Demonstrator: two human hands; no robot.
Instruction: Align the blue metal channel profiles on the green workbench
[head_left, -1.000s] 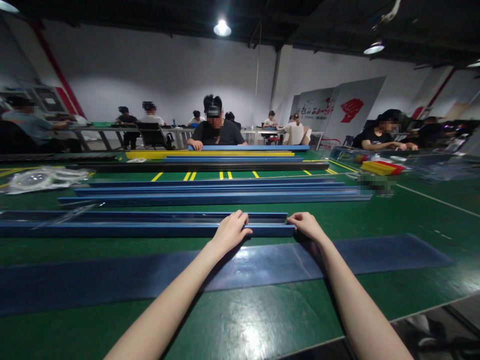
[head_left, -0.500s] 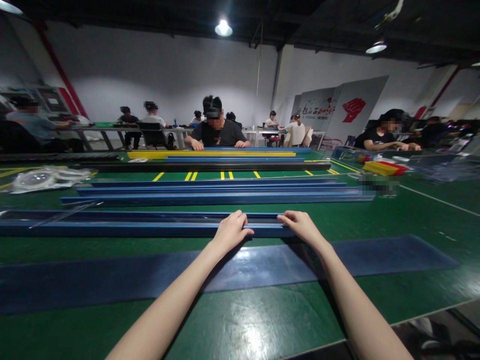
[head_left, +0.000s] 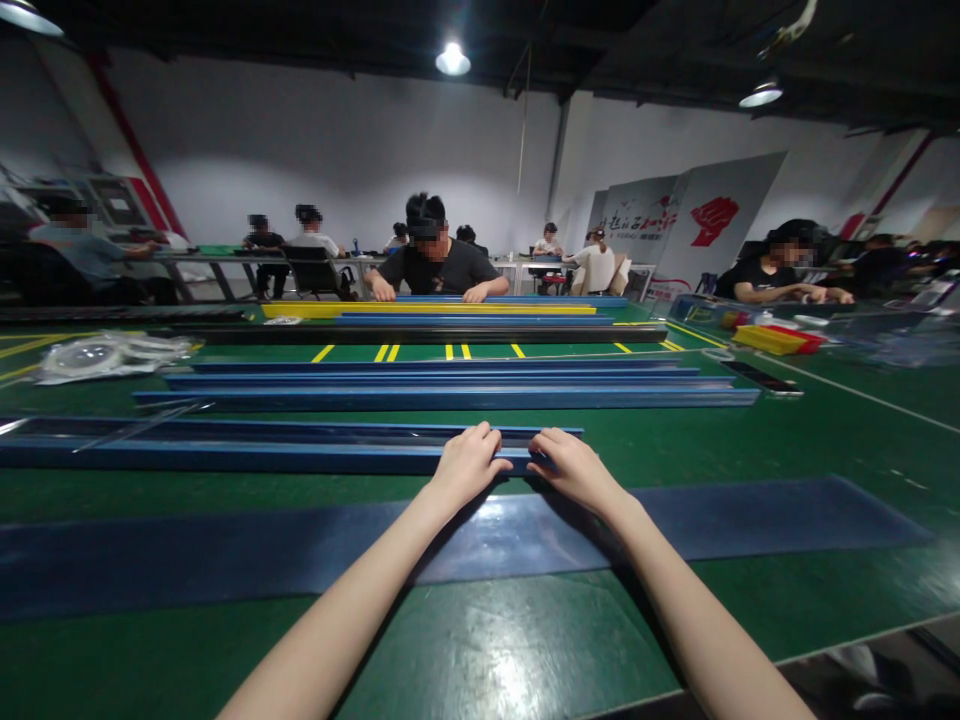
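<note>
A long blue channel-shaped profile (head_left: 300, 459) lies across the table in front of me, with its right end just past my hands. My left hand (head_left: 471, 462) is closed over its near wall, fingers reaching inside and thumb on the front side. Close to the right end, my right hand (head_left: 571, 466) grips the same profile, fingers curled over the edge and thumb at the front. Nearer to me, under my forearms, a flat bluish see-through strip (head_left: 495, 560) lies on the green surface. Thin clear film (head_left: 142, 425) rests across the profile's left part.
More blue profiles (head_left: 450, 398) lie parallel behind, then a black one (head_left: 420, 334) and a yellow one (head_left: 435, 310). A bagged coil (head_left: 105, 355) is at left, a phone (head_left: 763, 378) and a yellow tray (head_left: 772, 340) at right. A co-worker (head_left: 439, 265) sits opposite.
My right hand has moved left along the profile, closer to my left hand, uncovering the profile's right end. My left hand keeps its place on the profile. The view has shifted slightly.
</note>
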